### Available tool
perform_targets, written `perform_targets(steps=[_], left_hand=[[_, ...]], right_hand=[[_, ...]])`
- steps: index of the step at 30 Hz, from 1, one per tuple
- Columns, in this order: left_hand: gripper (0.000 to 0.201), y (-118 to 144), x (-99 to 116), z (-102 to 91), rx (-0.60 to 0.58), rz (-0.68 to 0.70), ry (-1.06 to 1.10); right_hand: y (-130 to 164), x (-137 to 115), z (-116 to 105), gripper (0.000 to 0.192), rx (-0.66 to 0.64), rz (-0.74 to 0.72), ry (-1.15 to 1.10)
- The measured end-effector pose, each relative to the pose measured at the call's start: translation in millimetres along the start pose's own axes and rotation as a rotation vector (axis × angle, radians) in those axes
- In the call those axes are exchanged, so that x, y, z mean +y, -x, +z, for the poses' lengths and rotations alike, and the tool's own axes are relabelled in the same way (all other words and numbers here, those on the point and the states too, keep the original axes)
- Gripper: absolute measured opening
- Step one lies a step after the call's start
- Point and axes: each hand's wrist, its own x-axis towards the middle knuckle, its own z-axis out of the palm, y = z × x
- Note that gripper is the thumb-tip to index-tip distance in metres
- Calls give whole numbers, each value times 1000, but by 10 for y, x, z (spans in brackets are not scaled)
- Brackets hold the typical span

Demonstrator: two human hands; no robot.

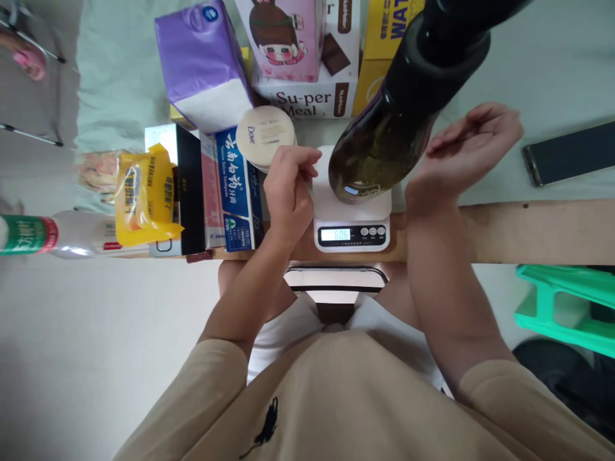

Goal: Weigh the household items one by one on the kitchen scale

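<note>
A dark pump bottle rests with its base on a white kitchen scale, its black neck and pump head reaching toward the camera. The lit display seems to read 606. To the left of the scale is my left hand, its fingers curled in with nothing visible in them, close to the scale's edge and the round Dove tub. My right hand is on the other side, palm turned inward and fingers loosely bent. It holds nothing and appears apart from the bottle.
Boxed toothpaste, a black box, a yellow packet and a plastic bottle crowd the left. Behind are a purple tissue pack, a pink box and a Su-per Meal box. A phone lies right; a green stool stands below.
</note>
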Motion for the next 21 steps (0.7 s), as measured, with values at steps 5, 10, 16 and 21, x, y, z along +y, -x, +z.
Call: perform_targets(steps=[5,10,16,21], left_hand=[[35,50,44,11,35,34,-15],[47,90,-28,9,-9,40,51],[58,88,-70,65,-67,158,99],[72,134,-39,143,-144,82,127]], right_hand=[[21,20,55,46,42,-127,-74],[91,-71,52,47,0,-234,-64],[400,-217,3,35,-171,-591,123],[558,-152,-66,54,-462,-589,278]])
